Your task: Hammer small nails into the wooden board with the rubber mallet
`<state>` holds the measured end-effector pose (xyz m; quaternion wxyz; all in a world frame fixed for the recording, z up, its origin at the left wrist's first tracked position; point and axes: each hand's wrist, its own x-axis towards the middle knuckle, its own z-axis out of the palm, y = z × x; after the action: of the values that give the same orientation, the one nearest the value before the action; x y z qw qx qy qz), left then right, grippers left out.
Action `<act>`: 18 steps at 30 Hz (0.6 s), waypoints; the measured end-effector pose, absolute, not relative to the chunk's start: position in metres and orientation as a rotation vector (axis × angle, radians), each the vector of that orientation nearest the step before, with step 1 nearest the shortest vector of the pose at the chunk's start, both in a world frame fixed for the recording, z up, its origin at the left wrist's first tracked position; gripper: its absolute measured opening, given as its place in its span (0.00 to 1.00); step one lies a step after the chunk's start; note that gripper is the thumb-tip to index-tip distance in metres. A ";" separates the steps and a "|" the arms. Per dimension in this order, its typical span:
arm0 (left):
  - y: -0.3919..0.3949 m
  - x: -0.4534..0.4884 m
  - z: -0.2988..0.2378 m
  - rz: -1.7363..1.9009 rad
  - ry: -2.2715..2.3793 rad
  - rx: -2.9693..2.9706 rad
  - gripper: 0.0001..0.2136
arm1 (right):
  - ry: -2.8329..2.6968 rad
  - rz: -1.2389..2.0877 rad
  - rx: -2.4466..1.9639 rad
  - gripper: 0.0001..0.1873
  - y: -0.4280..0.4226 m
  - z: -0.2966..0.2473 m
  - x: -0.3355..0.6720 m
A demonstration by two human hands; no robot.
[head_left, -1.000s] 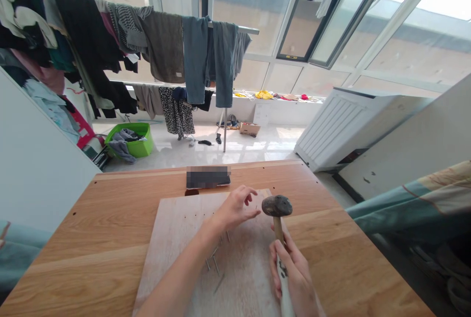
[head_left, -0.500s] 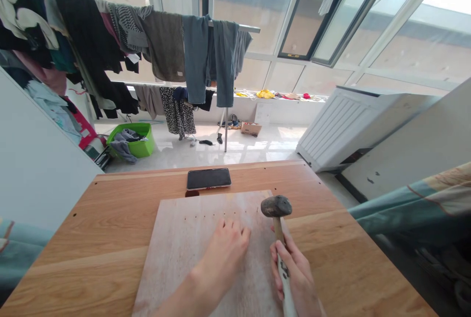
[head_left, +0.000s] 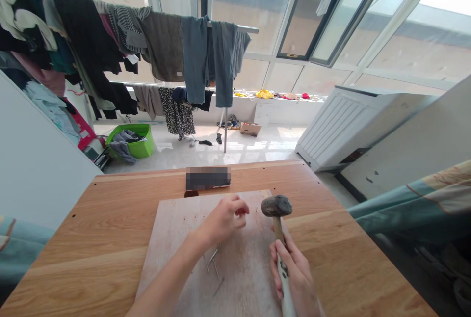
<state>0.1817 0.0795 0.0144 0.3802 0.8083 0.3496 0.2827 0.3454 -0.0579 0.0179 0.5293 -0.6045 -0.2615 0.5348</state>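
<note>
My right hand [head_left: 294,270] is wrapped round the pale handle of a hammer [head_left: 276,206], whose dark, worn head points up near the right edge of a thin wooden board [head_left: 172,253]. My left hand [head_left: 230,216] hovers over the upper part of the board with thumb and fingers curled together. Whatever its fingertips pinch, if anything, is too small to make out. Several loose nails [head_left: 212,259] lie on the board below the left wrist. A row of small dark dots, partly hidden by the left hand, runs along its upper part. One thin nail [head_left: 256,209] appears to stand upright left of the hammer head.
A phone [head_left: 208,178] lies on the wooden table [head_left: 110,228] behind the board, beside a small dark round thing [head_left: 191,194]. Beyond the table are a laundry rack with clothes [head_left: 164,47], a green tub [head_left: 142,147] and a white cabinet [head_left: 342,125].
My left hand has lifted off the board's middle and moved up, its fingers now curled together, uncovering the loose nails. My right hand and the hammer have barely moved.
</note>
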 end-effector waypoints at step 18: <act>0.085 0.193 -0.017 0.984 0.926 1.801 0.08 | -0.781 1.271 -1.480 0.30 -0.046 0.028 0.351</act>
<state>0.1928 0.0851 -0.0174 0.4306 0.7219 0.3713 0.3944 0.3513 -0.0464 0.0275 0.4969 -0.6112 -0.3225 0.5249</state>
